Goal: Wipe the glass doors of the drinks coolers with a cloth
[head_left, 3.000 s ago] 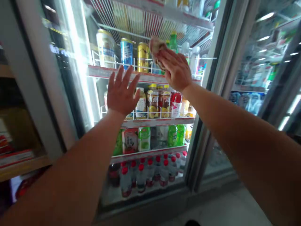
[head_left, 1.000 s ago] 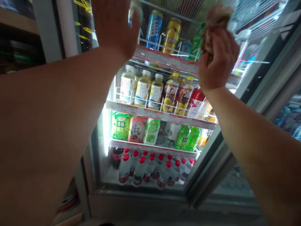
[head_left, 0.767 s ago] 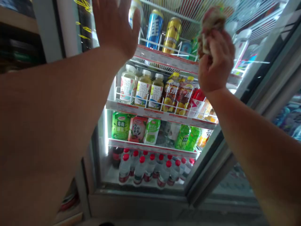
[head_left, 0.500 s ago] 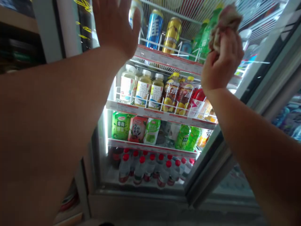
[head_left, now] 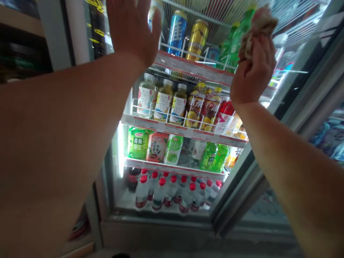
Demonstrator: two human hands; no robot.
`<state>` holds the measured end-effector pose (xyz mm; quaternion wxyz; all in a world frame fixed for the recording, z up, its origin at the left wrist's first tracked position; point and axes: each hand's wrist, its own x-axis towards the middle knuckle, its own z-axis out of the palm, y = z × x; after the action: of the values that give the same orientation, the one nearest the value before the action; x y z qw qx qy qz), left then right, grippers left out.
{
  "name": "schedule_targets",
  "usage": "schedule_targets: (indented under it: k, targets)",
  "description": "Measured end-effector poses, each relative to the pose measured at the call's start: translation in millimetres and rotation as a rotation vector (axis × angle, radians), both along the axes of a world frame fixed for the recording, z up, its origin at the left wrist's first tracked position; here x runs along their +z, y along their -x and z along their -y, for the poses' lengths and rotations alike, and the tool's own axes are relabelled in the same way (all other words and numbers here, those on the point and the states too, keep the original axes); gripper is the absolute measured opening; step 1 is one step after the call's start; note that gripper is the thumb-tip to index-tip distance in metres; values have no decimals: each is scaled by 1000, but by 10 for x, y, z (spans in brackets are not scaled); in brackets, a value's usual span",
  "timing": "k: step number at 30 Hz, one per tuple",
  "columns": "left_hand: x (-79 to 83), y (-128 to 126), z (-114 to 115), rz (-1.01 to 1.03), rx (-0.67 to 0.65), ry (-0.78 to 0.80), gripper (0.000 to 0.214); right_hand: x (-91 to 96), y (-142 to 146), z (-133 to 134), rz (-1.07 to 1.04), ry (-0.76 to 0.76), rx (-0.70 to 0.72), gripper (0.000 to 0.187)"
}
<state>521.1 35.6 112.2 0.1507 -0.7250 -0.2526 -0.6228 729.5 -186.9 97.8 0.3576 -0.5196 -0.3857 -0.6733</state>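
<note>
My left hand is raised at the upper left in front of the drinks fridge, fingers spread and cut off by the top edge. Nothing shows in it; whether its palm touches a surface is hidden. At the upper right, my right hand grips a crumpled, stained cloth, its fingers bent over it. Behind that cloth stand green bottles on the top shelf. A blue can and a gold can are between my two hands.
Below are tea bottles behind a wire rail, green drink bottles on a lower shelf, and red-capped bottles at the bottom. A metal frame slants along the right side. Another lit section lies beyond it.
My right hand has turned slightly and shifted a little left with the cloth. My left hand stays almost where it was.
</note>
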Motion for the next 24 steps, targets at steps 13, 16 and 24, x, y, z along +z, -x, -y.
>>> schedule_targets:
  k: [13, 16, 24]
  targets:
    - [-3, -6, -25, 11, 6, -31, 61, -145, 156, 15, 34, 89, -70, 52]
    - [-1, -17, -38, 23, 12, -35, 61, -138, 160, 17, 94, 165, -88, 52]
    - [-29, 13, -6, 10, 5, -37, 58, -203, 209, 31, 134, 363, -92, 50]
